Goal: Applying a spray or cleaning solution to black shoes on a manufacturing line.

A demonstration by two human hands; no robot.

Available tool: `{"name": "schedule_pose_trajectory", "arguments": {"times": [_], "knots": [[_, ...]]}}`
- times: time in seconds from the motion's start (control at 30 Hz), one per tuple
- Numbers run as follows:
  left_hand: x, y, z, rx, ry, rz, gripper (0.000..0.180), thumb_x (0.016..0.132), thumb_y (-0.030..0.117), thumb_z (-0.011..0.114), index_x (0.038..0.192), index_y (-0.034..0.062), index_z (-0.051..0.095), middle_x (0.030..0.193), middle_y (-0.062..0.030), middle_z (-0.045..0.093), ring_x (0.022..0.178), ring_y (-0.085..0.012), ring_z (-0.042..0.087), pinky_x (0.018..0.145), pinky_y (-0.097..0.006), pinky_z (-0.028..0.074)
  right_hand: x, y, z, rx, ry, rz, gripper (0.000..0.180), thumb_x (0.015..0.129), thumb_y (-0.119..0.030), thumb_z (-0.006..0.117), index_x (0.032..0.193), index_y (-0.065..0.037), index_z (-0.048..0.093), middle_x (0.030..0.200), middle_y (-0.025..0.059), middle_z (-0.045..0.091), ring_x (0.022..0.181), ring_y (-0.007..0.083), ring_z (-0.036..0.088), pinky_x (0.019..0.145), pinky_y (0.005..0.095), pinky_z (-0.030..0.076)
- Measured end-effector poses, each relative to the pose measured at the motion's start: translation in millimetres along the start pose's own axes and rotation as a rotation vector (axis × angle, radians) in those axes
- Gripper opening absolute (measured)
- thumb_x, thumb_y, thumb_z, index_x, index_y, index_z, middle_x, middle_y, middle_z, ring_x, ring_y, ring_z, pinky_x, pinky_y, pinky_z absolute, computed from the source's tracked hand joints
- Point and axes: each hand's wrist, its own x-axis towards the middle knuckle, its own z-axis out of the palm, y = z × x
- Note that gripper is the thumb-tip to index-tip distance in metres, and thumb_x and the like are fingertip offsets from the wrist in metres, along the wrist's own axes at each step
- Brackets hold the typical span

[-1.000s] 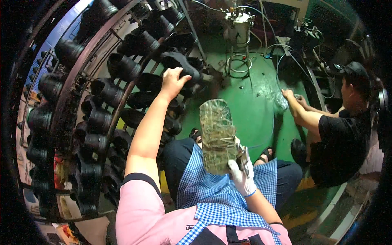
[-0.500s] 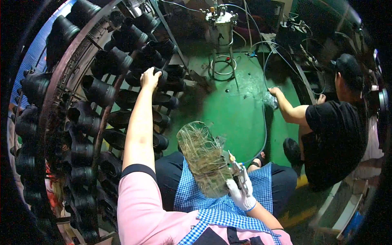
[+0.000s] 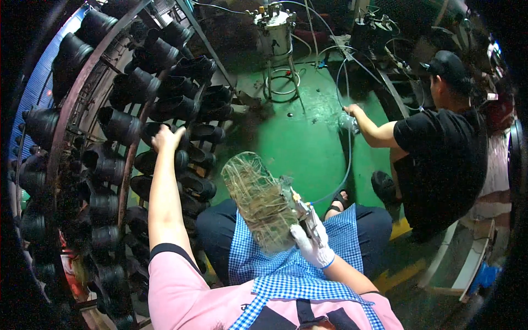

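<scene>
up left, left hand [image 3: 166,137] grips a black boot [image 3: 165,160]; gloved right hand [image 3: 311,246] clamps a spray gun [image 3: 301,209].

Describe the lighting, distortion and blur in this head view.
Head view: strong fisheye, the rack of black boots bows into an arc and the corners go black; light falls brightest on the green floor, the rim stays dim; the left hand and gloved right hand look slightly soft.
</scene>
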Motion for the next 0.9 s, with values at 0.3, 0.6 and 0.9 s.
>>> {"name": "schedule_pose_trajectory", "arguments": {"times": [0.3, 0.6, 0.9], "knots": [[-89.1, -29.8, -96.6, -0.813, -0.124, 0.313, 0.033, 0.094, 0.027, 0.068, 0.109, -0.0018, 0.068, 0.099, -0.0120, 0.072, 0.094, -0.0170, 0.064, 0.085, -0.034, 0.048, 9.1, 7.9, 9.5, 0.004, 0.072, 0.015, 0.059, 0.097, -0.015, 0.057, 0.151, -0.002, 0.037, 0.149, 0.0168, 0.048, 0.136, 0.0266, 0.047, 0.115, 0.0360, 0.033], [-309.9, 24.1, -196.8, -0.546, -0.012, 0.927, 0.028, 0.080, 0.022, 0.079, 0.088, 0.0013, 0.062, 0.080, -0.0099, 0.058, 0.081, -0.0294, 0.059, 0.109, -0.052, 0.039, 9.7, 47.0, 29.4, 0.427, 0.068, 0.057, 0.061, 0.098, -0.015, 0.058, 0.153, -0.002, 0.034, 0.151, 0.0143, 0.047, 0.138, 0.0236, 0.044, 0.116, 0.0349, 0.032], [-357.0, 55.1, -174.3, -0.468, -0.127, 1.086, 0.025, 0.075, 0.021, 0.081, 0.087, 0.0095, 0.063, 0.091, -0.0043, 0.062, 0.098, -0.0243, 0.062, 0.113, -0.054, 0.034, 1.1, 48.1, 12.1, -0.221, 0.228, 0.022, 0.033, 0.101, -0.030, 0.055, 0.122, -0.005, 0.061, 0.101, 0.0166, 0.064, 0.088, 0.0326, 0.065, 0.080, 0.0387, 0.053]]}}
